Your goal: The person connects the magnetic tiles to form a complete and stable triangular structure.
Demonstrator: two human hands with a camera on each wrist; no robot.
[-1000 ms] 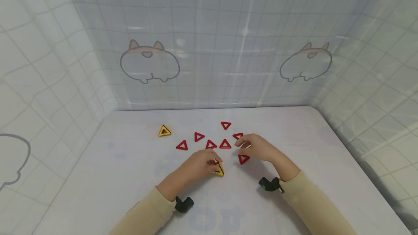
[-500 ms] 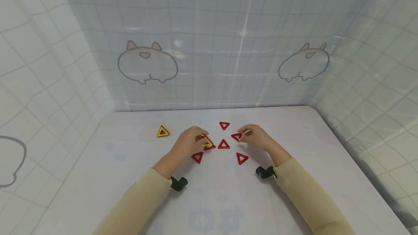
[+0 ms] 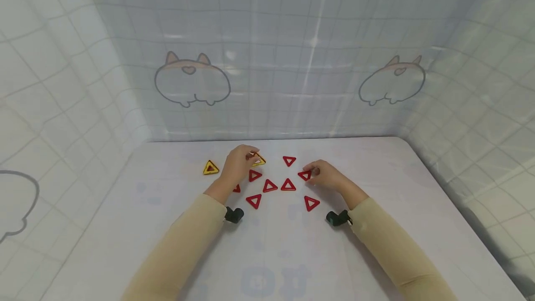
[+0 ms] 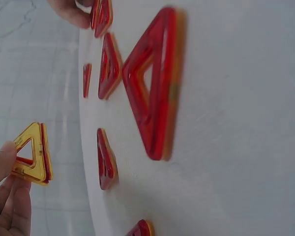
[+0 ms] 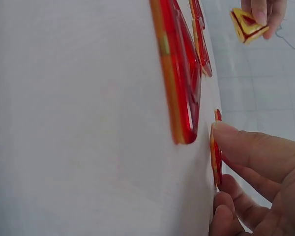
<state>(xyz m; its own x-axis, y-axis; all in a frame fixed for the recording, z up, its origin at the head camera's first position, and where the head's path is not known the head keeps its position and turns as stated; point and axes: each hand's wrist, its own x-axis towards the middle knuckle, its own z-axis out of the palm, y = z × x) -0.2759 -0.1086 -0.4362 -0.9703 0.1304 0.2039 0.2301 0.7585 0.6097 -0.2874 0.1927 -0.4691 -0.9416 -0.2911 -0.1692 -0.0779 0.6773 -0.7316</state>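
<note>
My left hand (image 3: 236,166) pinches a triangular magnetic tile (image 4: 37,169) above the far part of the table. Its yellow face shows in the left wrist view, with a red layer behind. Thumb and fingers grip one corner. My right hand (image 3: 328,175) pinches a red triangular magnetic tile (image 3: 304,178) at the table surface; in the right wrist view the thumb (image 5: 231,140) is on one edge and the fingers are at the other. Other red tiles lie flat between the hands, among them a near-left one (image 3: 254,205) and a near-right one (image 3: 311,208).
A yellow triangular tile (image 3: 211,173) lies left of my left hand. Another red tile (image 3: 289,165) lies toward the back. My left forearm partly covers a red tile (image 3: 237,190). A tiled-pattern curtain (image 3: 292,82) rises behind the white table (image 3: 355,152).
My left hand has carried its yellow-faced tile away from me, over the red ones, to the back left. The right hand has moved slightly farther back and now grips a red tile.
</note>
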